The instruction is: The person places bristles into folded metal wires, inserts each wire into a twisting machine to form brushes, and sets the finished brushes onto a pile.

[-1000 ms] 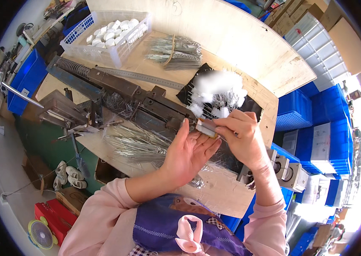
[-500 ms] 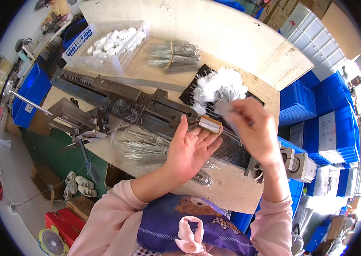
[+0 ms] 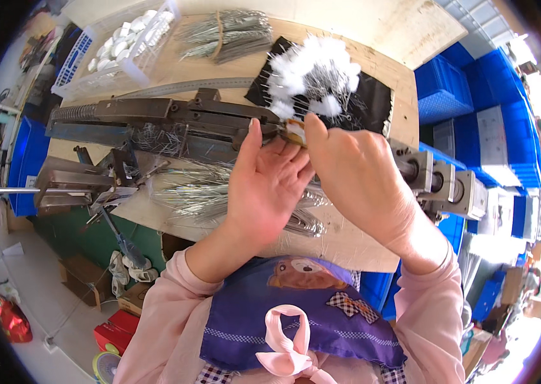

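My left hand (image 3: 265, 182) is palm up over the bench, fingers stretched out. At its fingertips sits a small yellow-edged block (image 3: 295, 133) with a pale face, partly covered by my other hand. My right hand (image 3: 361, 174) is closed, knuckles up, with its thumb side against the block; whatever its fingers hold is hidden. Just beyond lies a pile of thin metal pins with fluffy white tips (image 3: 318, 73) on a black cloth (image 3: 373, 102). A dark metal fixture (image 3: 181, 118) runs across the bench behind my left hand.
A clear plastic basket (image 3: 133, 72) of white round pieces stands at the far left. Near it lie a banded wire bundle (image 3: 229, 35) and a steel ruler (image 3: 187, 86). Loose wires (image 3: 197, 192) lie left of my left hand. Blue bins (image 3: 443, 86) stand at right.
My right hand has come in from the right and now meets the block at my left fingertips. The whole view has shifted, with the bench sitting higher in it.
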The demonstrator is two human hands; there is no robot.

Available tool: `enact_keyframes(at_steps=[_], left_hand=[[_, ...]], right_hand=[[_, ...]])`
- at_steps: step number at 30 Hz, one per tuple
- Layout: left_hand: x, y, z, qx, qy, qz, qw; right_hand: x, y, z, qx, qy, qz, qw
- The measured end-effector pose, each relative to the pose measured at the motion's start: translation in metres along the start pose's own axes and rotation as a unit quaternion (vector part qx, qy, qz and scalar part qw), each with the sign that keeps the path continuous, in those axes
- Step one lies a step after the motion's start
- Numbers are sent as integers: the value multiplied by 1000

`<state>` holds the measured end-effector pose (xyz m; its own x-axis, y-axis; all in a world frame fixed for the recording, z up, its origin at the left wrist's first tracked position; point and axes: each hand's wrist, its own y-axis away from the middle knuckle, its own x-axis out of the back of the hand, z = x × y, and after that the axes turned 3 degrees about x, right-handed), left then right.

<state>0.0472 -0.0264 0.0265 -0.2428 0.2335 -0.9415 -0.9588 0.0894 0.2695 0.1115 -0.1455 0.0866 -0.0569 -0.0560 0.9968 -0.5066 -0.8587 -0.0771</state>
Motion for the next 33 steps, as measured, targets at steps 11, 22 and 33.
enact_keyframes(at_steps=[11,22,33], left_hand=[[41,-6,-52,-8,-115,109,987],[101,143,48,-407,-867,268,103],[202,252,139,-155,-671,700,191]], right_hand=[[-117,135,-10,-164,-360,44,917],[-137,158,6,-119,-271,67,953],[-63,207,21,-325,-490,317,744]])
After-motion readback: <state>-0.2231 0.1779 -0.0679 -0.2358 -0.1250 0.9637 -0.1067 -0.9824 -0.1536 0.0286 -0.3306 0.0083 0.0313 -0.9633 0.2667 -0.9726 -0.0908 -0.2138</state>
